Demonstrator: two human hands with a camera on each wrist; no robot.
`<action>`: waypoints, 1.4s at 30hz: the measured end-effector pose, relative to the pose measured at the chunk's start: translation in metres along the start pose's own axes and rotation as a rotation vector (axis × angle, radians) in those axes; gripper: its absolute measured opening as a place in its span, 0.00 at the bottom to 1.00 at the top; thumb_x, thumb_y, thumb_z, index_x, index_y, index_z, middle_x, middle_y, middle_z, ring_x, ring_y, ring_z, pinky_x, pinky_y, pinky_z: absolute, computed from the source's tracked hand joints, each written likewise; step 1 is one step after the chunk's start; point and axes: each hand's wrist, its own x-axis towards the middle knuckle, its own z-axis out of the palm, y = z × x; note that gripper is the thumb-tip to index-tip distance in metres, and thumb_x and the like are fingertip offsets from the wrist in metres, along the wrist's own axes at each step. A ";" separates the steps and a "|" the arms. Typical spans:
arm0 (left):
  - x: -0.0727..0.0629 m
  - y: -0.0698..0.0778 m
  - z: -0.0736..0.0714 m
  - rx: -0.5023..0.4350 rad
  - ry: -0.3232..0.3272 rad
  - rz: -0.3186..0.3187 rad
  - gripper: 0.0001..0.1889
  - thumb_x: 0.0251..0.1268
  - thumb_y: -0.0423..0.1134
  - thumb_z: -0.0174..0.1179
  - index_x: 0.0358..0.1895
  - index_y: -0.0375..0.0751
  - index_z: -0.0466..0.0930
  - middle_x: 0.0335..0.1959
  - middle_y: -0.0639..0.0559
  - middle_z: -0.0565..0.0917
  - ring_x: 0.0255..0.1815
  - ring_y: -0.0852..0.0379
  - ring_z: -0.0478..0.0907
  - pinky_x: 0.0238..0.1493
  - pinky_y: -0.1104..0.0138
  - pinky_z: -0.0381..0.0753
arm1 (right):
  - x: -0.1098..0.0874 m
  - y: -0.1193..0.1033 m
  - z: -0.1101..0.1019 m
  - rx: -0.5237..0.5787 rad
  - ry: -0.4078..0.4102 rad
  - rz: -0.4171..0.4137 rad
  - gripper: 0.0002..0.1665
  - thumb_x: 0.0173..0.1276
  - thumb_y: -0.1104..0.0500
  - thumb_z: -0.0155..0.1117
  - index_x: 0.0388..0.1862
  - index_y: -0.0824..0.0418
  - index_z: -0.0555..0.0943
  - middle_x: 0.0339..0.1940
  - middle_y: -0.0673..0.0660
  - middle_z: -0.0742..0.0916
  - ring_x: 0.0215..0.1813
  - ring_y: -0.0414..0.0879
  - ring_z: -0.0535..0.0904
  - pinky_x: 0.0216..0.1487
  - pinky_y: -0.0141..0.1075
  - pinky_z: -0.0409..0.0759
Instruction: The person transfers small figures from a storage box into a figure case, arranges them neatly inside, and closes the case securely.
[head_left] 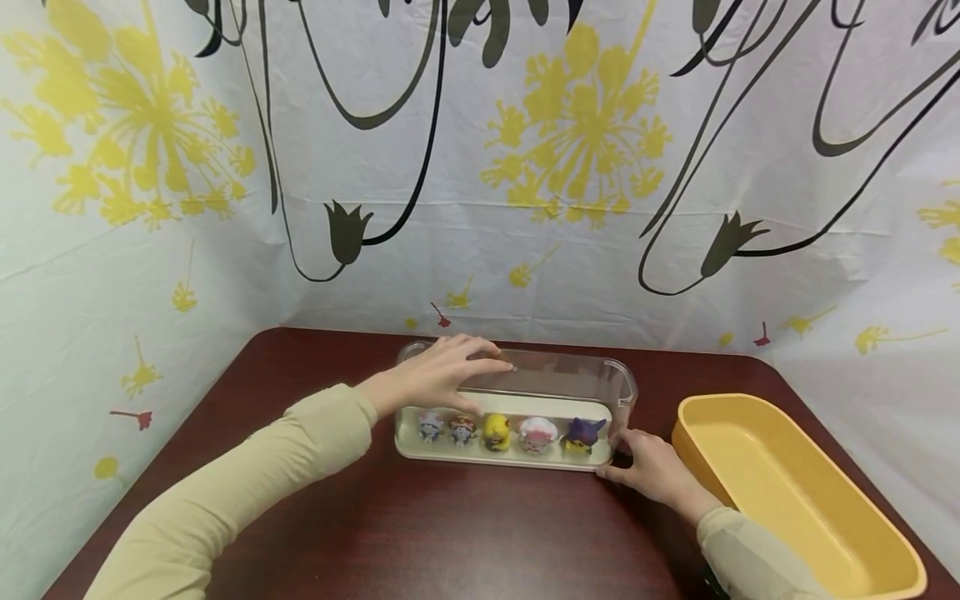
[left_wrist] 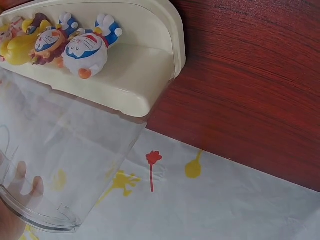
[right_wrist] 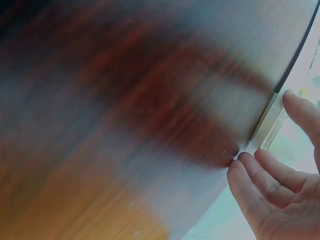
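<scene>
A display case stands near the table's back edge. Its cream base [head_left: 495, 461] bears a row of several small cartoon figurines [head_left: 537, 436], among them a yellow one [head_left: 497, 432] and a purple one [head_left: 582, 434]. A clear plastic cover [head_left: 555, 377] rises over the base. My left hand [head_left: 442, 371] grips the cover from above, thumb toward the front; its fingertips [left_wrist: 36, 186] show through the plastic in the left wrist view. With thumb and fingertips, my right hand [head_left: 652, 467] pinches the base's right front corner. The right wrist view is overexposed there.
A long yellow tray [head_left: 780, 483] lies to the right, close to my right forearm. The dark red table [head_left: 450, 533] meets a white cloth [head_left: 570, 292] with printed flowers at the back and sides.
</scene>
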 end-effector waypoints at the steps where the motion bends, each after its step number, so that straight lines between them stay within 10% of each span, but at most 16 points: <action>1: 0.000 0.000 0.000 -0.002 0.001 0.000 0.37 0.43 0.55 0.64 0.61 0.50 0.65 0.56 0.48 0.65 0.55 0.50 0.62 0.51 0.54 0.60 | 0.000 0.000 0.000 0.000 0.000 -0.001 0.22 0.42 0.47 0.72 0.30 0.59 0.77 0.28 0.52 0.80 0.33 0.46 0.76 0.35 0.42 0.73; 31: -0.005 0.004 0.005 0.036 -0.001 -0.030 0.35 0.48 0.54 0.62 0.62 0.51 0.63 0.58 0.47 0.65 0.56 0.50 0.60 0.55 0.54 0.57 | 0.001 0.001 -0.001 -0.018 0.004 -0.009 0.22 0.42 0.48 0.72 0.31 0.60 0.77 0.28 0.52 0.80 0.32 0.46 0.76 0.34 0.43 0.73; 42: -0.009 0.005 0.003 0.072 -0.019 -0.068 0.33 0.57 0.64 0.45 0.64 0.54 0.60 0.62 0.51 0.60 0.63 0.53 0.53 0.57 0.51 0.51 | 0.001 -0.001 -0.001 -0.019 -0.026 0.000 0.22 0.43 0.47 0.72 0.31 0.60 0.76 0.26 0.51 0.79 0.30 0.44 0.74 0.32 0.41 0.72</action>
